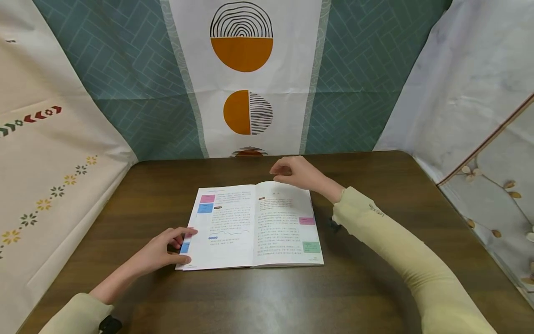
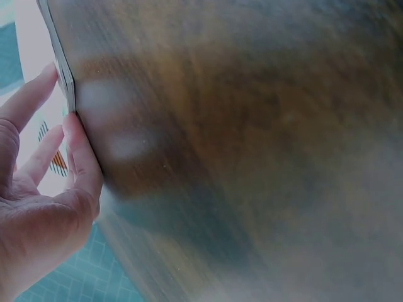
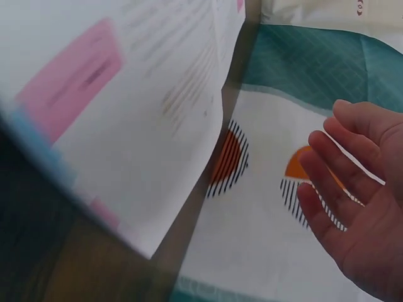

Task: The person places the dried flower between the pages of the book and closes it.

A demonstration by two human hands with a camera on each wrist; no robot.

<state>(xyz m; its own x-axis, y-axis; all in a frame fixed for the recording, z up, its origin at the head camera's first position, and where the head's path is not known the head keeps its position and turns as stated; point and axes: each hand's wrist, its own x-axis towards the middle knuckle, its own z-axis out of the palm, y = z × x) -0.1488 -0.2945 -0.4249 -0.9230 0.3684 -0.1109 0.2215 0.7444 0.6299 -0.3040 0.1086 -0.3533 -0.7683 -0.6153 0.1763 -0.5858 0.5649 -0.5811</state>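
An open book (image 1: 231, 257) with printed pages and pink, blue and green boxes lies on the dark wooden table. My left hand (image 1: 156, 255) rests at its left edge, thumb near the lower corner and index finger higher on the left page. In the left wrist view the fingertips (image 2: 74, 129) touch the edge of the book. Over the top of the right page (image 1: 277, 232) is my right hand (image 1: 299, 175), fingers loosely bent and holding nothing. The right wrist view shows those fingers apart from the page (image 3: 170, 170), which is partly blurred.
The brown tabletop (image 1: 267, 297) extends around the book. Behind it hangs a patterned cloth (image 1: 288, 111) with orange and black-lined circles between green panels. Pale decorated cloths stand on the left (image 1: 54, 153) and on the right (image 1: 471, 102).
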